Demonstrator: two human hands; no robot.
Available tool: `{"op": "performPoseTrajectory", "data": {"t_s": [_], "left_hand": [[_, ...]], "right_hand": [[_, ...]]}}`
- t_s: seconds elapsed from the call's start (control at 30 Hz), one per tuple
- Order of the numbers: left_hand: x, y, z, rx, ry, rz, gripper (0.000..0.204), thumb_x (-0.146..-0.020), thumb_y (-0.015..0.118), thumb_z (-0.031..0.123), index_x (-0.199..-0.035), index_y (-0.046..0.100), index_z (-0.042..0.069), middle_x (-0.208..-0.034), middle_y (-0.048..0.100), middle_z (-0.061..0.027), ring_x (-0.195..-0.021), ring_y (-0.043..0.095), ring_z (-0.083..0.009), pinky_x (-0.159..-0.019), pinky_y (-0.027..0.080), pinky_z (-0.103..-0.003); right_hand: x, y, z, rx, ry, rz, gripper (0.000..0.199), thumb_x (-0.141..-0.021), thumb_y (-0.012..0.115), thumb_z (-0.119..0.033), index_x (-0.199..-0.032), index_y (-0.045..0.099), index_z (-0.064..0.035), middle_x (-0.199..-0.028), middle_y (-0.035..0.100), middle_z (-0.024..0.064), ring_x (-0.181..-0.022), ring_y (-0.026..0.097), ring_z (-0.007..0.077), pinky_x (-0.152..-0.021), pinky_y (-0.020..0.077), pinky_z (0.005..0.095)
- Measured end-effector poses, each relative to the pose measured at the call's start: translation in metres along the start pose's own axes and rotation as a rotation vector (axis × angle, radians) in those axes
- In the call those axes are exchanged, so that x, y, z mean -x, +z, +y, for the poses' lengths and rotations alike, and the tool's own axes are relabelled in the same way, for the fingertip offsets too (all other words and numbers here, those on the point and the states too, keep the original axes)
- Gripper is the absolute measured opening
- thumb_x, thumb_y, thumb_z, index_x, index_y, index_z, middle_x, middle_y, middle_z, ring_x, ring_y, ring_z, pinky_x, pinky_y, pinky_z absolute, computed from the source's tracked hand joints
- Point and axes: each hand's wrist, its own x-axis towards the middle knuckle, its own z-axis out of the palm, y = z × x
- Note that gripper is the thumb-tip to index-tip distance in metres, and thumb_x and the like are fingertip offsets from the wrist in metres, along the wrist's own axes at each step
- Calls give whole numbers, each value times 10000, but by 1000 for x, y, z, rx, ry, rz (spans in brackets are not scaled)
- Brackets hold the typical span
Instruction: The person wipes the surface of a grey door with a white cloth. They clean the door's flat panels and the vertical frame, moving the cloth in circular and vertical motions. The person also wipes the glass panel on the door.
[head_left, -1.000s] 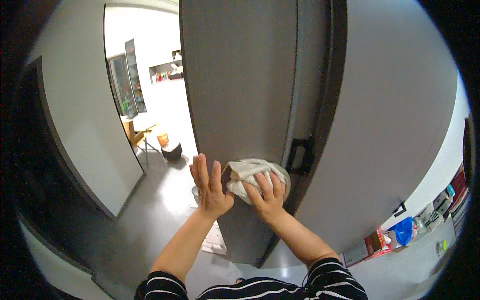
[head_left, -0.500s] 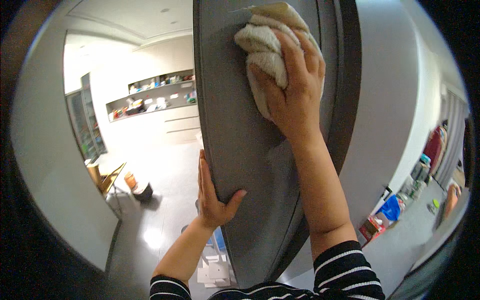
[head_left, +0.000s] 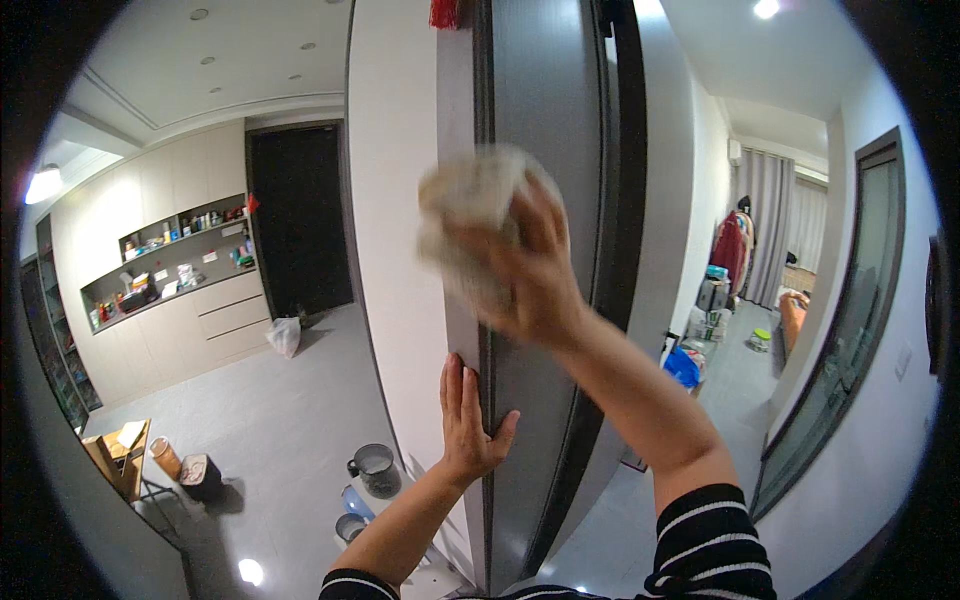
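Pale room with grey tiled floor (head_left: 250, 430), wall shelving (head_left: 170, 260) far left, metal bucket (head_left: 374, 468) lower down. Left hand (head_left: 468, 425) flat and open, fingers spread against edge of tall grey door (head_left: 545, 200). Right hand (head_left: 525, 270) clamped on crumpled beige cloth (head_left: 470, 205), pressed high on door's edge, blurred. Curtained window (head_left: 765, 230) far right.

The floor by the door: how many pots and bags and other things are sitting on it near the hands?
Grey bucket: 1
Small bowls or pots below it: 2
White bag by the dark doorway: 1
Wooden table: 1
Total: 5

Up at the grey door, the right hand holds a cloth and the left hand rests on the door's edge.
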Motion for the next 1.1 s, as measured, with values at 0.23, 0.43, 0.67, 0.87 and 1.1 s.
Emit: {"op": "performPoseTrajectory", "data": {"t_s": [0.23,0.43,0.67,0.87,1.1], "left_hand": [[-5,4,7,-44,72,42,901,-817,664,164,-1504,102,8,-1532,126,-301,-1408,150,-495,-1130,164,-568],[20,0,-4,-145,2,-77,826,-843,640,177,-1475,156,-42,-1512,169,-315,-1402,166,-498,-1128,148,-590],[-39,-21,2,-75,87,-58,931,-769,679,163,-1476,114,-54,-1531,118,-307,-1432,96,-463,-1141,84,-566],[-172,-44,17,-14,100,-26,917,-804,663,173,-1495,91,-19,-1561,94,-247,-1452,81,-407,-1151,98,-538],[-227,-55,4,21,102,7,860,-803,638,162,-1491,147,2,-1566,102,-221,-1451,70,-412,-1137,118,-580]], "right_hand": [[-78,9,16,147,198,93,605,-687,754,-330,-1262,583,-249,-1445,333,217,-1284,321,483,-1028,296,606],[45,-19,-60,8,174,-326,708,-648,778,-320,-1315,541,-312,-1513,225,177,-1388,151,476,-1084,196,648],[-9,-15,-11,5,91,-139,749,-691,773,-275,-1365,453,-214,-1459,317,198,-1338,279,456,-1083,264,592],[-156,0,78,-59,377,84,568,-886,605,-386,-1339,451,-81,-1315,475,226,-1207,467,406,-1014,377,514],[-121,16,43,2,403,68,683,-885,630,-398,-1422,354,-80,-1364,446,221,-1229,467,409,-1029,391,487]]}}
